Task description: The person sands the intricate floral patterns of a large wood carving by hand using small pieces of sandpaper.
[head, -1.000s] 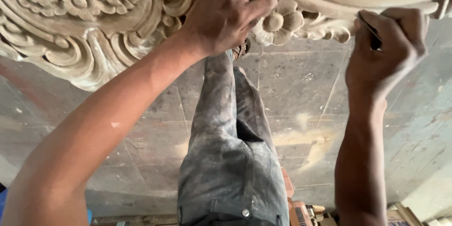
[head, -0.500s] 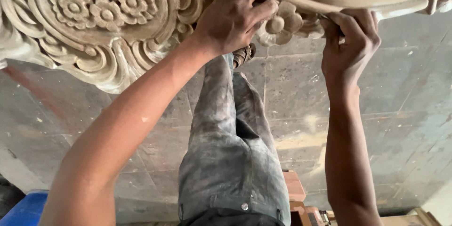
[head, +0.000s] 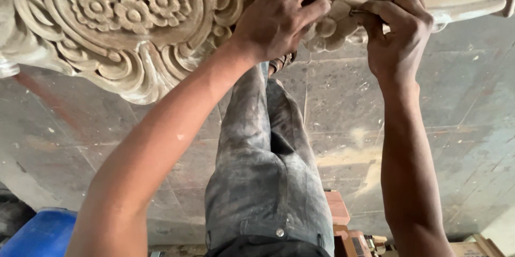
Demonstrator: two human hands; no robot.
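carved panel [head: 134,26] pale, floral (dusty) | left hand [head: 281,16] gripping it | right hand [head: 399,32] pinching tool [head: 358,13]

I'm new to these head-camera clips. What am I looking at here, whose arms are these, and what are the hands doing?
There is no machine here. The camera sits on a person's head and looks down along their own body, so both arms and the dusty grey trousers are theirs. In front is a pale carved wooden piece with flowers and scrolls. The left hand rests on the carving, fingers curled over its edge. The right hand pinches a thin dark tool against a carved flower. Below is a stained stone-tile floor, with a blue container at the lower left.
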